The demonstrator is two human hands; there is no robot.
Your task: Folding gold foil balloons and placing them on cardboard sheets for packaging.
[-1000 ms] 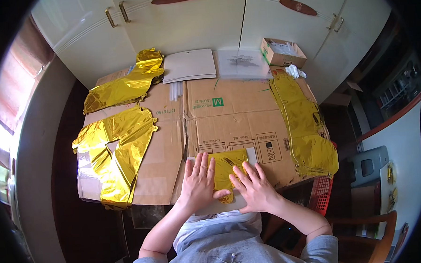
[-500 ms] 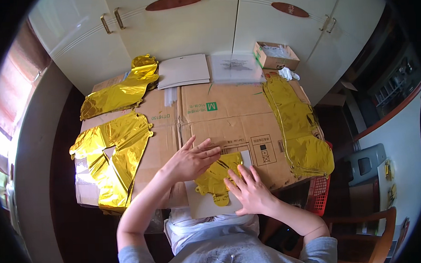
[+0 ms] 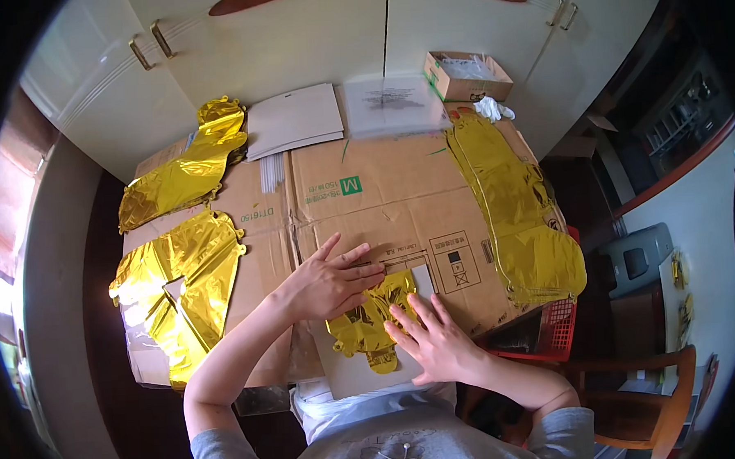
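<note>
A gold foil balloon (image 3: 362, 331), flat and folded, lies on a grey-white card (image 3: 353, 376) at the near edge of the cardboard-covered table. Across the foil's upper left part my left hand (image 3: 330, 285) rests palm down, its fingers stretched toward the right. My right hand (image 3: 438, 343) is spread over the foil's right edge, fingertips on foil and card. Both hands are open and grip nothing. The foil under my palms is hidden.
Flat gold foil balloons lie at the near left (image 3: 209, 257), far left (image 3: 176, 174) and right (image 3: 519, 215). Along the back are grey cards (image 3: 297, 122), clear plastic sleeves (image 3: 393, 105), a small carton (image 3: 472, 87) and crumpled white tissue (image 3: 493, 109). A red basket (image 3: 562, 329) and wooden chair (image 3: 674, 405) stand at right.
The view has shifted slightly, so the table sits a little differently in the picture. Both hands stay on the foil, the right one with fingers slightly further left on it.
</note>
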